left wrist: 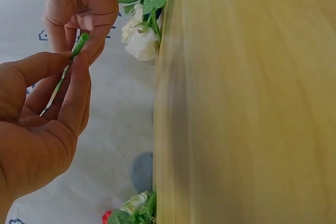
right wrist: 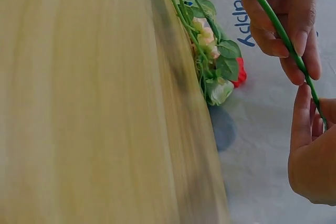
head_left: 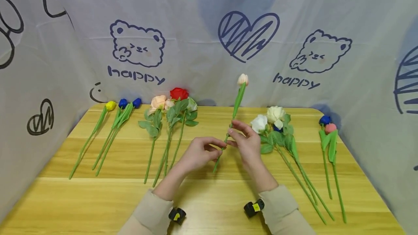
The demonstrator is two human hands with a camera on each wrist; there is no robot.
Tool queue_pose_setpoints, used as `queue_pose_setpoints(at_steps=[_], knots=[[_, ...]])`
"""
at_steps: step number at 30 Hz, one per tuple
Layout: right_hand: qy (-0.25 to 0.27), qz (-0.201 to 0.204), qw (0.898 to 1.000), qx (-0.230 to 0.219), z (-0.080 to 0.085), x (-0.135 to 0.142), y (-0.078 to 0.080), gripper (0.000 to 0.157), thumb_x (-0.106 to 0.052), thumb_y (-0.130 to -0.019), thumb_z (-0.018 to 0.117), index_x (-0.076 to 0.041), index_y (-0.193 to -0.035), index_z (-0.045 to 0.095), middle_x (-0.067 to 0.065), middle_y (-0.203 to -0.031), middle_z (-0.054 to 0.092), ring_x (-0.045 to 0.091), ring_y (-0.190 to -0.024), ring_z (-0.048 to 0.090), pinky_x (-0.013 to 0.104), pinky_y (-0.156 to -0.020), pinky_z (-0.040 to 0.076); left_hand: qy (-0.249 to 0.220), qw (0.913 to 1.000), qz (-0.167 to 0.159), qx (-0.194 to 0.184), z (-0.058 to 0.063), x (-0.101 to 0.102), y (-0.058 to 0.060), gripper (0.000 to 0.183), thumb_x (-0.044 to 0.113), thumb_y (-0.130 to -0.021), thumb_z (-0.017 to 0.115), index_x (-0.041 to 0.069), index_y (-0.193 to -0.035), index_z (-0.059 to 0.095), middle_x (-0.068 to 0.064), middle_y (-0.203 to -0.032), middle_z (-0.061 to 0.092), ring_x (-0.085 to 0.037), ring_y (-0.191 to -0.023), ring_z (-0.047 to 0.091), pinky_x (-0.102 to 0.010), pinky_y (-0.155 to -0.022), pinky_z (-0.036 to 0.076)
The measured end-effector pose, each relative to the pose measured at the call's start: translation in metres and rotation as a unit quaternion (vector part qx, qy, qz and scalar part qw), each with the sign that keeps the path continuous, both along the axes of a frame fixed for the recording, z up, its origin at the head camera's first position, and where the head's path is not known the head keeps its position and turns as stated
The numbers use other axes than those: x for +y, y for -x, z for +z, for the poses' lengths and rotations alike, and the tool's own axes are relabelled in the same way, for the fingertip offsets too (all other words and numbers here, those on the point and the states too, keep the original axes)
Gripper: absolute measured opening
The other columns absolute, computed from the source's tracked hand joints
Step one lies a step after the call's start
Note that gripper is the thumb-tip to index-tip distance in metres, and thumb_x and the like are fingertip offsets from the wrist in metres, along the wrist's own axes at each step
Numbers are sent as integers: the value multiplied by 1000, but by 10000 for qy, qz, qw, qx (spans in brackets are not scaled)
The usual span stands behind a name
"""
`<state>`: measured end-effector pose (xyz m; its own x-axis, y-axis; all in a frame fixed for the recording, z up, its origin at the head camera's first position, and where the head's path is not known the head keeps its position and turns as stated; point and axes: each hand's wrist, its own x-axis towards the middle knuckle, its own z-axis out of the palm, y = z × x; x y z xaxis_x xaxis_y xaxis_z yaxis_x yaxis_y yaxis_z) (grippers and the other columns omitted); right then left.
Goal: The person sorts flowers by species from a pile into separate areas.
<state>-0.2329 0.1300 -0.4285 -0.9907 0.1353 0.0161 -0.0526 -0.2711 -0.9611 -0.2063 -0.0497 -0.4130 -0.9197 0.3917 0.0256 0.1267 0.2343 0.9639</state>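
Observation:
A pale pink tulip (head_left: 243, 79) with a long green stem is held up over the middle of the table, tilted with its bloom up and to the right. My left hand (head_left: 201, 153) pinches the lower stem between thumb and fingers. Just above it, my right hand (head_left: 245, 141) grips the stem below the leaf. In the left wrist view the stem's cut end (left wrist: 80, 44) pokes out past the left fingertips. The right wrist view shows the green stem (right wrist: 278, 24) running through both hands, whose fingertips are close together.
On the wooden table (head_left: 209, 206), a yellow tulip (head_left: 111, 105) and blue tulips (head_left: 137, 102) lie at left. Roses, one a red rose (head_left: 179, 93), lie left of centre. White roses (head_left: 275, 114) lie right of my right hand; a pink tulip (head_left: 330, 128) and a blue tulip (head_left: 324, 120) at far right.

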Motion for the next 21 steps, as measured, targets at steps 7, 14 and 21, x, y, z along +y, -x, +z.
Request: queue_pose_setpoints(at_steps=[7, 14, 21], knots=[[-19, 184, 9997, 129, 6, 3, -3, 32, 4, -96, 70, 0, -128, 68, 7, -117, 64, 16, -97, 68, 37, -77, 65, 35, 9999, 105, 102, 3, 0, -3, 23, 0, -97, 69, 6, -117, 78, -9, -117, 75, -18, -91, 74, -49, -79, 63], [-181, 481, 9971, 553, 15, 9, -8, 35, 6, -96, 68, 5, -131, 65, 7, -116, 69, 17, -93, 70, 36, -77, 65, 0, 9991, 210, 361, 9, -7, -7, 22, 1, -96, 71, 6, -115, 79, -9, -114, 76, -19, -91, 74, -48, -78, 63], [-341, 576, 9948, 765, 24, 21, -16, 32, 7, -96, 69, 1, -127, 67, 12, -118, 72, 19, -92, 72, 37, -77, 65, -66, 9981, 392, 461, 18, -25, -13, 21, 0, -95, 71, 5, -115, 78, -14, -115, 76, -30, -94, 74, -53, -77, 62]])
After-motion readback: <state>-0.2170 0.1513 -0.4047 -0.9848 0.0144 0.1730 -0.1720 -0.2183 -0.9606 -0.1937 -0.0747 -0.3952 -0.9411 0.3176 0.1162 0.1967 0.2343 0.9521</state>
